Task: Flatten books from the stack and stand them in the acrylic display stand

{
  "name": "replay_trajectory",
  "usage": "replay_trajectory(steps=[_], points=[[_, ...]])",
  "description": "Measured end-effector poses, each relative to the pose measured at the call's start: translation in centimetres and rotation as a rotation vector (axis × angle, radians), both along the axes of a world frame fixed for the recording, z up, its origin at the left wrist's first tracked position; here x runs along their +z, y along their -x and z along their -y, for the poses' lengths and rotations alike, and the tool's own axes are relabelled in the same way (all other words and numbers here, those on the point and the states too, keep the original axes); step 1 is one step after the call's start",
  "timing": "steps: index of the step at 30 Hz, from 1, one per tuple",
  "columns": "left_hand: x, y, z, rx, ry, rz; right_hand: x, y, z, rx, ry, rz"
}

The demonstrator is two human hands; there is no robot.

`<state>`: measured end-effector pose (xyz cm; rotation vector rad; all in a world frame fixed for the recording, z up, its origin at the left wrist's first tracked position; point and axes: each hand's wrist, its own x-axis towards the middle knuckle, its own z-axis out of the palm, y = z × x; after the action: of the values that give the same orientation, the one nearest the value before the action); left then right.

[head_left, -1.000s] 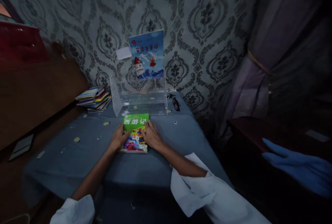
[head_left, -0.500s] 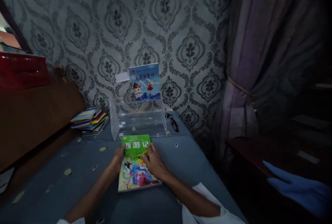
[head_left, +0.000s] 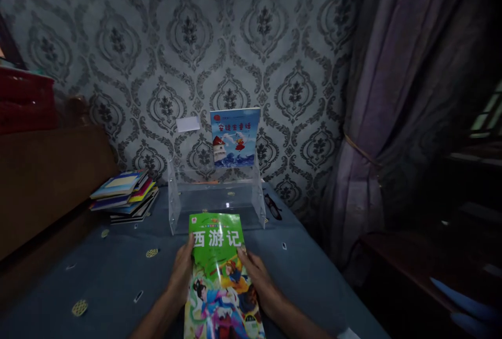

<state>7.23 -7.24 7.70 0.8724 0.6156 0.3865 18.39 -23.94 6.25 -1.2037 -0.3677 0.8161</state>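
A green picture book (head_left: 219,276) with large white characters and colourful figures is held upright-facing between my two hands. My left hand (head_left: 183,268) grips its left edge, thumb along the cover. On the right edge, my right hand (head_left: 259,276) is closed round the book with the thumb near the front. Just beyond stands a clear acrylic rack (head_left: 219,198) of stepped shelves. A blue storybook (head_left: 236,137) leans on the rack's upper right. The green book's lower edge runs out of view.
Several thin books are stacked in a pile (head_left: 121,195) at the left, beside a brown wooden board (head_left: 50,177). Dark glasses (head_left: 273,207) lie right of the rack. A blue patterned cloth (head_left: 129,271) covers the surface. A purple curtain (head_left: 376,145) hangs at right.
The green book has come closer and appears larger. My right hand has shifted from lying across its cover to gripping its right edge. The view has moved slightly.
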Motion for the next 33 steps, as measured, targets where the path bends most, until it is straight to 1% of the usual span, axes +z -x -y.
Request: replay_trajectory(steps=[2, 4, 6, 8, 11, 14, 16, 19, 21, 22, 23, 24, 25, 26, 28, 29, 30, 31, 32, 33], points=[[-0.3, 0.4, -0.6, 0.016, -0.013, 0.000, 0.0, 0.2, 0.0, 0.044, -0.043, -0.012], [-0.7, 0.9, -1.1, -0.002, -0.015, -0.022, -0.1, 0.0, 0.2, 0.140, -0.086, -0.001], [-1.2, 1.2, -1.4, -0.062, 0.008, -0.063, -0.2, -0.5, 0.7, 0.258, -0.110, -0.019], [-1.4, 1.4, -1.7, -0.136, 0.024, -0.091, -0.1, -0.9, 1.3, 0.328, -0.118, -0.067], [-1.4, 1.5, -1.8, -0.210, 0.002, -0.062, 0.2, -1.1, 1.7, 0.318, -0.131, -0.103], [-1.0, 1.5, -1.7, -0.240, -0.023, 0.003, 0.3, -1.1, 1.8, 0.312, -0.150, -0.094], [-0.7, 1.6, -1.6, -0.266, -0.029, 0.039, 0.1, -1.1, 1.7, 0.328, -0.164, -0.084], [-0.4, 1.6, -1.6, -0.279, -0.056, 0.039, -0.5, -1.8, 1.7, 0.388, -0.158, -0.032], [0.5, 1.2, -1.8, -0.283, -0.105, 0.008, -0.4, -3.0, 1.5, 0.405, -0.136, 0.044], [1.3, 0.7, -2.0, -0.293, -0.144, -0.004, 0.1, -3.9, 1.5, 0.392, -0.119, 0.102], [2.5, 0.0, -2.3, -0.321, -0.196, -0.007, 1.1, -4.9, 1.4, 0.363, -0.091, 0.168], [4.0, -1.0, -2.6, -0.354, -0.258, 0.004, 2.5, -6.2, 1.3, 0.328, -0.060, 0.274], [5.9, -2.1, -2.9, -0.378, -0.330, 0.013, 4.5, -7.5, 1.2, 0.317, -0.024, 0.377], [8.1, -3.4, -3.3, -0.389, -0.403, 0.031, 6.9, -8.9, 1.1, 0.299, -0.008, 0.471], [13.0, -6.3, -4.2, -0.361, -0.571, 0.140, 12.7, -11.5, 1.0, 0.220, -0.033, 0.696], [15.6, -7.7, -4.7, -0.352, -0.669, 0.239, 15.7, -12.6, 0.8, 0.152, -0.058, 0.840], [18.0, -9.0, -5.1, -0.311, -0.778, 0.364, 18.5, -13.5, 0.7, 0.083, -0.065, 0.992], [20.2, -10.2, -5.5, -0.250, -0.898, 0.499, 20.9, -14.2, 0.5, -0.021, -0.080, 1.147], [22.0, -11.1, -5.9, -0.181, -1.014, 0.625, 22.9, -14.7, 0.3, -0.143, -0.118, 1.284], [23.5, -12.0, -6.2, -0.128, -1.115, 0.725, 24.3, -15.1, 0.0, -0.225, -0.149, 1.400]])
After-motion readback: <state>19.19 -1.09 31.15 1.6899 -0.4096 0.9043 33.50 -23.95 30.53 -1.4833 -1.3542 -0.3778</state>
